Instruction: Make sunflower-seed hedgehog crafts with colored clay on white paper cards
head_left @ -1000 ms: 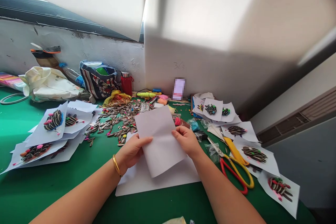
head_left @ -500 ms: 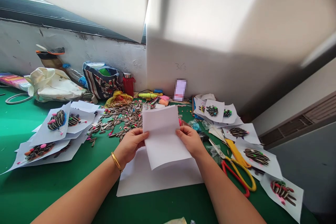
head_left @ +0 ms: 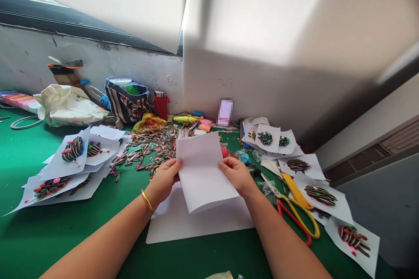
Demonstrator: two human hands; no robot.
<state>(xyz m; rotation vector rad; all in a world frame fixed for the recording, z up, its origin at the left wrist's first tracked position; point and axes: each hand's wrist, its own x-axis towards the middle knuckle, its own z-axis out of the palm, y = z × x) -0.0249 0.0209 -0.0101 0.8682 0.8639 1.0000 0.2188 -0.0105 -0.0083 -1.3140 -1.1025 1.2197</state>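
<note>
Between my two hands a blank white sheet of paper (head_left: pixel 204 172) is held up, its lower edge curling. My left hand (head_left: pixel 165 178) pinches its left edge with the thumb in front; a gold bangle (head_left: pixel 147 202) is on that wrist. On the opposite edge my right hand (head_left: pixel 237 175) grips it the same way. Fingers behind the sheet are hidden. Under it, larger white paper (head_left: pixel 196 226) lies flat on the green table (head_left: pixel 183 261). Beyond the held sheet spreads a heap of striped sunflower seeds (head_left: pixel 157 146).
Left and right lie white cards with seed-and-clay figures (head_left: pixel 72 150) (head_left: pixel 321 195). Scissors (head_left: pixel 294 213) with red and yellow handles and a yellow utility knife (head_left: pixel 296 189) are beside my right forearm. A red bottle (head_left: pixel 160 105), a striped bag (head_left: pixel 129 100) and a cream bag (head_left: pixel 72 104) stand behind.
My left hand has shifted very slightly left along the sheet's edge, and the sheet's lower edge curls a little more. Both hands still hold it.
</note>
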